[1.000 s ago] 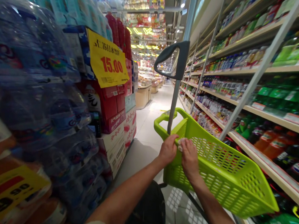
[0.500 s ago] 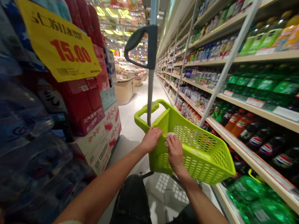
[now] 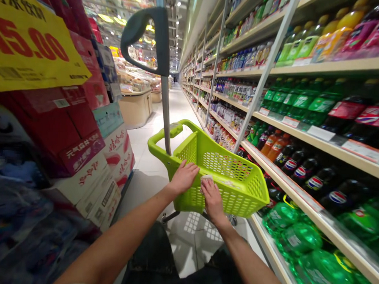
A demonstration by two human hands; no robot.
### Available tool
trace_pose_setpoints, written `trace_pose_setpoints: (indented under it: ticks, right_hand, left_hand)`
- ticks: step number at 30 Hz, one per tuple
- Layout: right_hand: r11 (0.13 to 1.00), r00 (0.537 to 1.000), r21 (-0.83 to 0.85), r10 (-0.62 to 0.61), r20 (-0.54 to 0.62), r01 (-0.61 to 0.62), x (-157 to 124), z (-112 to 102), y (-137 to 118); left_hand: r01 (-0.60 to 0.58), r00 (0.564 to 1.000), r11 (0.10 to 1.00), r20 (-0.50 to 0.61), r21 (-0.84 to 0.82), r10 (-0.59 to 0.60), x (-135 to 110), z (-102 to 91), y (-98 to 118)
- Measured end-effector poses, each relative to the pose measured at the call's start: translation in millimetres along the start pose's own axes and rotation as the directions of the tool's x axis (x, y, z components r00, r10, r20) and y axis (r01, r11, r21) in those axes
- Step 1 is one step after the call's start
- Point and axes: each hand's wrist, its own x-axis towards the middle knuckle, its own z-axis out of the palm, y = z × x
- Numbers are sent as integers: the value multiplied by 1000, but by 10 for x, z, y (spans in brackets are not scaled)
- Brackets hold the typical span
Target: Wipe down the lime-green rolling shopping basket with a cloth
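A lime-green shopping basket cart with perforated sides stands in front of me, a grey pole and dark handle rising from its left end. My left hand grips the near rim close to that end, fingers over the edge. Just right of it, my right hand presses a small, crumpled white cloth against the upper part of the near side. The cloth is mostly hidden under the fingers. Some whitish marks show on the basket's inner floor.
Drink shelves run along the right, with large green bottles low down. Stacked cartons and a yellow price sign stand close on the left. A tiled aisle leads ahead past a display counter.
The view has turned right, so the cart, sign and cartons sit further left. Both hands have shifted slightly rightward along the basket's near side. The cloth stays under my right fingers.
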Motion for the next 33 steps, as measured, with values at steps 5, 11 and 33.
trace_pose_setpoints:
  ticks: [5, 11, 33]
  right_hand:
    - [1000, 995, -8, 20, 100, -19, -336, -64, -54]
    - [991, 995, -89, 100, 8, -99, -224, -210, 128]
    - [964, 968, -124, 243, 56, -234, -545, -465, 310]
  left_hand:
    - [-25, 999, 999, 29, 30, 24, -27, 112, 90]
    - [-51, 998, 997, 38, 51, 49, -6, 224, 312]
    - [-182, 979, 982, 103, 56, 176, -114, 487, 776]
